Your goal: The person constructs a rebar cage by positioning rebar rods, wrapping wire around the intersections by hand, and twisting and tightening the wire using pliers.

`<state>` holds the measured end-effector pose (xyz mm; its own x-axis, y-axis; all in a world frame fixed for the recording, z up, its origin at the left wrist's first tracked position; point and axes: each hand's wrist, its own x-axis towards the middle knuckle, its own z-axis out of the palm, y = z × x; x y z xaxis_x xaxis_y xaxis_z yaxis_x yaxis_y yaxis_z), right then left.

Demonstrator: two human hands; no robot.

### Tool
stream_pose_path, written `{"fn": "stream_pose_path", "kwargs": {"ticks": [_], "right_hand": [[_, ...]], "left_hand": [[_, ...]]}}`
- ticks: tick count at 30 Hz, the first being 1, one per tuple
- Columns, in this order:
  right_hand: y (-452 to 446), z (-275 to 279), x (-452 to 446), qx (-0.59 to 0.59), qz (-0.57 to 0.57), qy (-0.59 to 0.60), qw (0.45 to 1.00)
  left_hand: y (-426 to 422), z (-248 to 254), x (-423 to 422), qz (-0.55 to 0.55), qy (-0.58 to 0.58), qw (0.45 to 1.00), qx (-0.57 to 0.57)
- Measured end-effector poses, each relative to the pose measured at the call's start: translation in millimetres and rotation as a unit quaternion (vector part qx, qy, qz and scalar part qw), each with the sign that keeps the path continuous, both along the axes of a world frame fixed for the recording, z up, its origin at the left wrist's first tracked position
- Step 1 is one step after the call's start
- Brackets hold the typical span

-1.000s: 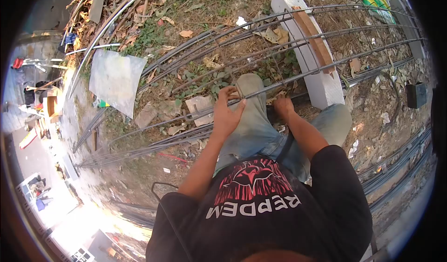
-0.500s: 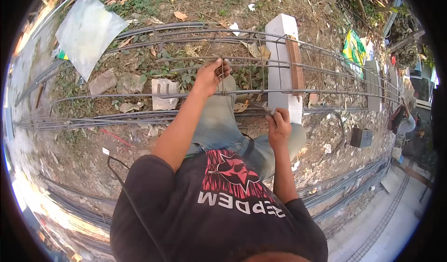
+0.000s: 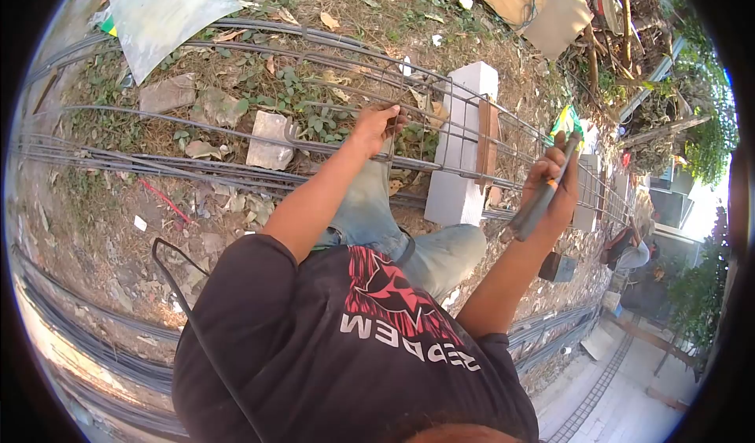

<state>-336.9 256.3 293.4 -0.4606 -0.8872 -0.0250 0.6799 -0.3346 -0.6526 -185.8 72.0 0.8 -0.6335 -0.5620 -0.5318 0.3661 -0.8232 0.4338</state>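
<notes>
My left hand (image 3: 379, 128) is closed on a thin steel stirrup (image 3: 401, 97) of the rebar cage (image 3: 464, 120), with thumb and fingers pinched together. Long bars of the cage run left to right past this hand. Raised to the right of the cage, my right hand (image 3: 554, 183) grips a dark pliers-like tool (image 3: 537, 209) with a small orange mark. The tool slants across the palm, so its exact kind is hard to make out. Between the two hands, a white block (image 3: 456, 195) and a brown wooden piece (image 3: 487, 140) sit at the cage.
Loose rebar (image 3: 157, 164) lies along the ground at left, near a flat stone (image 3: 270, 140). A pale sheet (image 3: 169, 14) is at upper left and a cardboard piece (image 3: 550, 18) at upper right. Another person (image 3: 631, 250) is farther right, past a dark box (image 3: 557, 267).
My right hand has moved away from the cage, up and to the right, bringing the tool into clear sight. My left hand stays at the stirrup. The view has shifted slightly.
</notes>
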Motion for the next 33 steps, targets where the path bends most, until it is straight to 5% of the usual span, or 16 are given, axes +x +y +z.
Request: {"fn": "stream_pose_path", "kwargs": {"ticks": [3,5,8,12,20,23,27,33], "right_hand": [[-18,-34,70,0.191,-0.078,0.032,0.978],[-10,-66,102,0.311,-0.035,0.049,0.949],[24,-110,113,0.35,0.086,0.04,0.932],[46,-133,132,0.38,0.03,0.022,0.924],[83,-122,192,0.354,0.163,-0.066,0.919],[79,-118,180,0.367,0.19,0.023,0.91],[82,-131,147,0.422,0.082,0.401,0.809],[90,-108,109,0.466,-0.004,0.505,0.727]], "left_hand": [[0,2,2,-0.004,0.023,1.0,-0.017],[1,1,3,0.014,0.033,0.999,-0.002],[1,6,1,0.009,0.028,1.0,-0.012],[0,-1,-5,0.01,-0.036,0.999,-0.038],[0,6,-1,0.013,-0.052,0.997,-0.056],[2,6,-2,0.037,-0.052,0.997,-0.052],[0,14,-2,0.074,-0.027,0.997,-0.007],[0,17,-1,0.092,-0.046,0.995,-0.02]]}}
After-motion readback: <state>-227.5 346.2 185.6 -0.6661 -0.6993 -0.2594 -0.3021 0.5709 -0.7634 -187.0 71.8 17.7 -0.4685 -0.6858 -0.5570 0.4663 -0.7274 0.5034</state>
